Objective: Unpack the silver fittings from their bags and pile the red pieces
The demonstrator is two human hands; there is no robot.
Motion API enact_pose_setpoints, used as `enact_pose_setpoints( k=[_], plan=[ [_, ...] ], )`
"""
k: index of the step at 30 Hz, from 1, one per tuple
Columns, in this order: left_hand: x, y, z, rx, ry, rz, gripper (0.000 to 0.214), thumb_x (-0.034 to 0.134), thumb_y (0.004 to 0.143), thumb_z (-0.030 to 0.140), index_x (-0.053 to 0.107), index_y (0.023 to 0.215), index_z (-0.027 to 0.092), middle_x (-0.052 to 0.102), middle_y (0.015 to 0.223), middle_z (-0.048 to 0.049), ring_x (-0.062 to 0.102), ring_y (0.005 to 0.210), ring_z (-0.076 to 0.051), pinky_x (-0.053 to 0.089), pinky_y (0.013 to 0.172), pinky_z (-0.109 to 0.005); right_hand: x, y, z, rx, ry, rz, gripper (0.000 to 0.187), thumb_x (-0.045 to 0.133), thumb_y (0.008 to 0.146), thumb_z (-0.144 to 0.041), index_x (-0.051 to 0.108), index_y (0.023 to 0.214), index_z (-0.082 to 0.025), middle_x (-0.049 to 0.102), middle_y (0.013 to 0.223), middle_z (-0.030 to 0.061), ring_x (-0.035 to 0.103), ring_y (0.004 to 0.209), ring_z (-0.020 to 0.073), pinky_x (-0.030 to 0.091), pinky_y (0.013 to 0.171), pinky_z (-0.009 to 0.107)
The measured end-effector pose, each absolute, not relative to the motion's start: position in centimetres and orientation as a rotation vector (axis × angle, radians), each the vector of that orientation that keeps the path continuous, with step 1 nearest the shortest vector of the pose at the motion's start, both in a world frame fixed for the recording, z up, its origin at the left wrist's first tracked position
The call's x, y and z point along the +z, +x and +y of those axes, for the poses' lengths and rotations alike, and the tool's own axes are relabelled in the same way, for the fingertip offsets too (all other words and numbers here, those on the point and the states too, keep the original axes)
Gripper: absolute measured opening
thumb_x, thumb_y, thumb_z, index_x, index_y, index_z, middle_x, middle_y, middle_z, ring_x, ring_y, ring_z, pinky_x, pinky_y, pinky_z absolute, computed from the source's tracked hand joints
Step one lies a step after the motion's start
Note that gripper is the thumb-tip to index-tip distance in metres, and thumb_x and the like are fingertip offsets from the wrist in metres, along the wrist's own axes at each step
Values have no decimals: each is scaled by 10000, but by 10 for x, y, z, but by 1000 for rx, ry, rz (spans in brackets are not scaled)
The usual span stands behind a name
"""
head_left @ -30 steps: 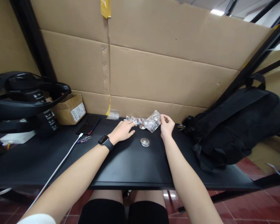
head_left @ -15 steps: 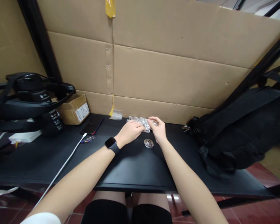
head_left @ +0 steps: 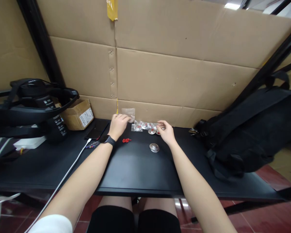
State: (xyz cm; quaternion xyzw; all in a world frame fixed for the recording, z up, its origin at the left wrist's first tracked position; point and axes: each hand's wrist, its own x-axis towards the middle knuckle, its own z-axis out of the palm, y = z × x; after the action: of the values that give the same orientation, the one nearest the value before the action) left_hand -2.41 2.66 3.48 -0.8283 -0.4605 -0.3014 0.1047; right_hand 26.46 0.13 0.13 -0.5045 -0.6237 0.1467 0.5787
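Left hand (head_left: pixel 118 125): raised at the back of the desk, fingers pinched on the lower edge of a clear bag (head_left: pixel 128 113); a watch (head_left: pixel 107 140) sits on the wrist.
Clear bag: small, see-through, held up against the cardboard wall (head_left: pixel 174 77); whether anything is inside it cannot be told.
Right hand (head_left: pixel 165 131): resting at the right end of a row of packets (head_left: pixel 145 126), fingertips curled onto the last one; whether they grip it or only touch it cannot be told.
Packets: a short row of small clear pouches lying flat on the desk by the wall, each showing a round silver piece with some red inside; they lie between the two hands.
Red piece (head_left: pixel 126 140): small and loose on the desk, just right of the left wrist, outside any pouch.
Disc (head_left: pixel 154 147): round, silver, unwrapped, lying alone on the desk just in front of the right hand.
Desk (head_left: pixel 135 171): black, matte.
Box (head_left: pixel 79 113): small cardboard carton at back left, flaps shut, contents hidden.
Phone (head_left: pixel 97 129): dark, flat beside the box, with a white cable (head_left: pixel 68 168) running toward the near edge.
Headset (head_left: pixel 31 105): black, at far left.
Backpack (head_left: pixel 252 129): black, slumped at right, closed.
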Motion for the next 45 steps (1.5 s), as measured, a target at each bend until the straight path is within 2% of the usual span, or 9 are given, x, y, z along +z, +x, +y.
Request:
enact_pose_setpoints(
  k=[7,14,18,23,28,33,37,42,45],
  plan=[
    [-5,-55,60,-651,-2458,-1805,550,348,905,102,574,1353,328,542,1463,-53,443,1314,-294,279,1023,-551,-11,283,11,222,-1340,-1571,259,610,776,-298,693,994,-185,687,959,74,606,796,196,483,806,344],
    [-18,-55,71,-535,-2461,-1875,555,356,909,180,493,1425,330,453,1534,-66,418,1353,-304,313,1048,-547,-15,288,6,104,-1693,-1796,371,753,710,-292,719,1080,-279,650,1216,92,551,1149,327,409,949,461],
    [-16,-54,68,-596,-2430,-1858,533,397,891,192,526,1394,316,433,1540,-84,395,1353,-328,323,1045,-552,-22,290,9,171,-1756,-1818,292,775,718,-286,752,1009,-281,708,1105,95,602,1056,331,425,885,460],
    [-12,-51,62,-647,-2378,-1871,442,411,887,186,601,1273,286,493,1457,-109,434,1299,-323,351,1008,-524,-27,295,15,208,-1685,-1774,147,744,711,-169,772,833,-246,728,814,57,661,826,249,458,811,385],
    [-6,-44,56,-831,-2426,-1846,319,456,875,201,641,1126,266,591,1258,-106,512,1231,-299,385,982,-483,-16,299,12,250,-1449,-1680,110,705,737,-169,777,777,-242,741,785,58,667,748,231,479,796,365],
    [12,-17,39,-1202,-2851,-1525,249,460,937,314,662,1046,215,662,1087,-69,611,1019,-210,452,937,-369,5,278,-5,756,-1043,-1692,209,747,761,-351,775,899,-197,756,955,84,699,820,229,518,776,354],
    [24,11,18,-1269,-3524,-1213,331,499,943,446,666,1057,183,692,995,-51,604,768,-144,497,771,-290,13,256,-17,1170,-850,-1655,347,804,731,-438,758,931,-158,750,846,75,709,761,207,526,697,310],
    [22,29,3,-1516,-3738,-933,360,712,823,450,697,989,132,713,952,-75,627,804,-161,498,778,-281,13,246,-21,1345,-721,-1530,353,866,697,-344,730,959,-152,743,826,56,702,699,167,532,668,278],
    [18,31,3,-1522,-3740,-929,371,724,822,454,712,991,125,722,911,-86,650,850,-193,503,821,-309,11,242,-22,1401,-691,-1488,427,880,682,-325,705,1039,-170,730,826,38,699,676,169,556,672,307]
  ],
)
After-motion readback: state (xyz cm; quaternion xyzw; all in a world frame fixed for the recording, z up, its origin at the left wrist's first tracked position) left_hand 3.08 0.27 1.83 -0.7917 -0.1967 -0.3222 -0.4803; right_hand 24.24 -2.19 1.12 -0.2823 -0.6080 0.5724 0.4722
